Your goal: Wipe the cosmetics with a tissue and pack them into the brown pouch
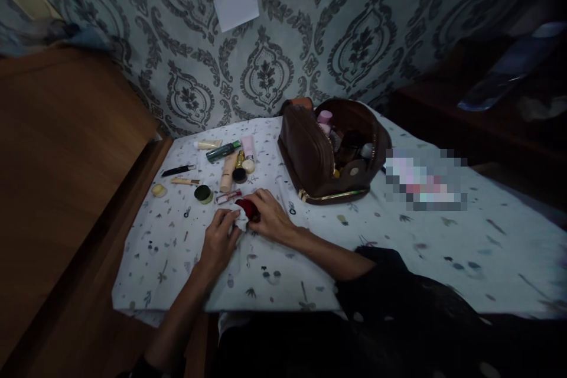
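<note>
My right hand (271, 217) is closed around a small, dark red rounded item (246, 208), whose exact kind I cannot make out. Pinched in my left hand (217, 241) is a crumpled white tissue (242, 222), pressed against the red item's near side. Just beyond my fingers lies a pinkish tube (228, 196). A round dark green jar (203, 194) is to its left. Farther back are a beige tube (227, 172), a black-lidded jar (240, 175), a green bottle (222, 151) and a pink tube (248, 147).
A brown zippered bag (305, 153) stands unzipped right of my hands, with several cosmetics inside. At the left lie a black pencil-like stick (178, 170) and a yellowish cap (158, 190). A wooden cabinet (66, 147) borders the cloth-covered table (283, 283); patterned wallpaper rises behind.
</note>
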The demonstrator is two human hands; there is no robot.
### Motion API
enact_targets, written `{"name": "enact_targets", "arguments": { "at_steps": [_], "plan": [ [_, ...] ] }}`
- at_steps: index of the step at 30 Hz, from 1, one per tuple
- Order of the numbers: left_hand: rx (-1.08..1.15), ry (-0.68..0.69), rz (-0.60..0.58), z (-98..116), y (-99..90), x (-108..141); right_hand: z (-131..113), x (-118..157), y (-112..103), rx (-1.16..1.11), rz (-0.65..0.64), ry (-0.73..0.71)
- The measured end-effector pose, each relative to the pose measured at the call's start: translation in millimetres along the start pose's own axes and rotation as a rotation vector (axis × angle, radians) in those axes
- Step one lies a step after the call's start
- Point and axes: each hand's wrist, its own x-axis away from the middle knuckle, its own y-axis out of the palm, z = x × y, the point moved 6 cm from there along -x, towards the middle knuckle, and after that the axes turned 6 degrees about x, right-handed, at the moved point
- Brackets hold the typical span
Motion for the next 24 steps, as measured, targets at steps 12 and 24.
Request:
{"name": "enact_targets", "arguments": {
  "at_steps": [12,24],
  "plan": [
    [0.276,-0.476,0.101,-21.2,-7.7,-5.9,-6.8,3.8,3.0,-0.052,-0.124,-0.181],
    [0.088,-0.171,0.075,-17.6,-13.6,-2.7,15.8,0.2,7.2,-0.338,-0.150,-0.001]
  ]
}}
